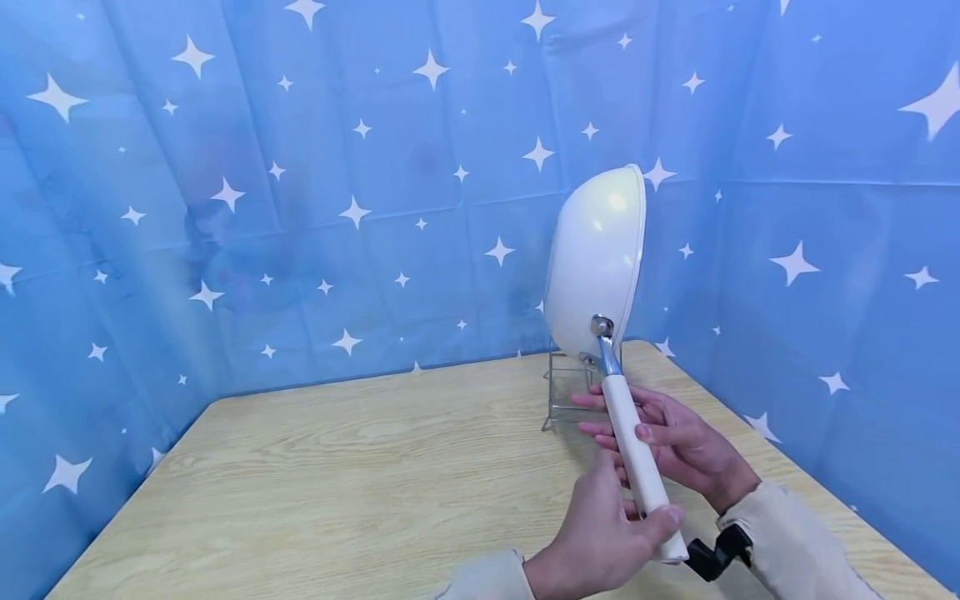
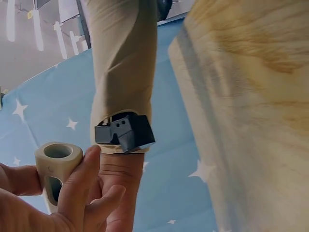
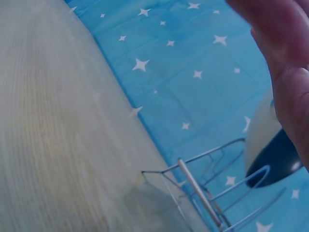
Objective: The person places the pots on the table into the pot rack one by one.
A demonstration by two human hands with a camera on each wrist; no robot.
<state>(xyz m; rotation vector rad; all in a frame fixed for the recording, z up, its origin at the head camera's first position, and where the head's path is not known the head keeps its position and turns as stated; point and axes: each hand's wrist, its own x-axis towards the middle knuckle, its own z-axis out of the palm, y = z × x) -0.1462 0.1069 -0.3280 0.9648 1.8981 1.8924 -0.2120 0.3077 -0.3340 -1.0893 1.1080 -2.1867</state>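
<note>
A white wok point(image 1: 592, 250) is held tilted up on edge, its rounded outside facing left and its long white handle point(image 1: 637, 450) slanting down toward me. Near the handle's lower end my left hand point(image 1: 600, 525) grips it, thumb across the top. Higher up, my right hand point(image 1: 675, 437) holds the handle from the right, its thumb on the near side and its fingers reaching behind. The handle's end, with a hole in it, shows in the left wrist view. Behind the wok stands a wire rack point(image 1: 552, 408). In the right wrist view the wok's dark inside point(image 3: 277, 162) overlaps the rack.
A wood-grain table point(image 1: 337, 483) spreads out to the left of the hands. Blue star-patterned cloth point(image 1: 337, 167) hangs along its back and sides. The right sleeve carries a black wrist mount point(image 2: 125, 133).
</note>
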